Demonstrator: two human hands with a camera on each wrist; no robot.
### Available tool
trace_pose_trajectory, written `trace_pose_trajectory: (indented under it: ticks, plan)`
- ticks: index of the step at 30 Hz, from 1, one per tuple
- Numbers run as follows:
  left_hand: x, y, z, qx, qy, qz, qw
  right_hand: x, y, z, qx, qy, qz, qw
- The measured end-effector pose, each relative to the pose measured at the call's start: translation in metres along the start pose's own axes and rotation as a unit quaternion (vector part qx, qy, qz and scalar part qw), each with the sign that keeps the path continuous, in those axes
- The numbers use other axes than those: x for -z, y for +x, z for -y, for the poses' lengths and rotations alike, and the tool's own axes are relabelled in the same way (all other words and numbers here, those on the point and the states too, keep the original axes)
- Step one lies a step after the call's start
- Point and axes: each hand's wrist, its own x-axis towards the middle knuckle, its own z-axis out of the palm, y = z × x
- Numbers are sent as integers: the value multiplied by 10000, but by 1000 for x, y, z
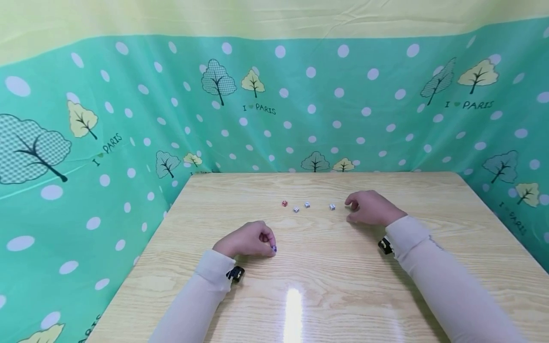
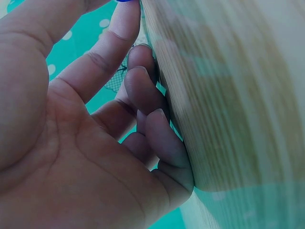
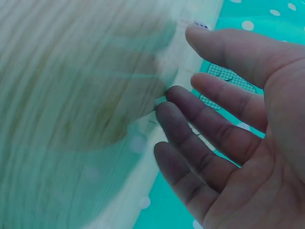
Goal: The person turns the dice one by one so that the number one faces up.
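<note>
Evidently the blue die (image 1: 274, 248) is the thing in hand: the left hand (image 1: 248, 239) pinches it between thumb and index fingertip, the other fingers bent inward, down at the wooden table (image 1: 326, 267); whether the die touches the wood or hangs just above it, I cannot tell. Taking the blue die as the clock's centre and 12 as the table's far edge, the red die (image 1: 285, 203) lies at about 12 o'clock, a nearer white die (image 1: 296, 209) and a farther white die (image 1: 307, 205) sit close together at about 1, and a lone white die (image 1: 332, 207) is at about 2. Beyond that one, between 2 and 3, the right hand (image 1: 372, 208) hovers with fingers loosely curved, thumb well apart from them and nothing in its grasp; the lone white die is just beside its fingertips, toward 9. The likeliest mishap, I judge, is the blue die slipping or turning onto another face, since only the fingertips have it and an uneven release would tip it. A sweep of the right hand toward 9 could knock the lone white die, and carrying the blue die low toward 12 or 1 could scatter the others, as the gaps there look too narrow for fingers.
</note>
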Motion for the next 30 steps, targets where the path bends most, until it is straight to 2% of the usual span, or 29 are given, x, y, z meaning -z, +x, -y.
trace_pose_trajectory:
  ticks: [8, 17, 30]
  plan:
    - [0, 1, 1, 5, 9, 10, 10000, -9, 11, 17, -115, 49, -311, 9994]
    - [0, 2, 1, 55, 33, -3, 10000, -15, 19, 30, -26, -406, -518, 9978]
    - [0, 3, 1, -4, 78, 20, 10000, -19, 26, 36, -121, -336, -566, 9978]
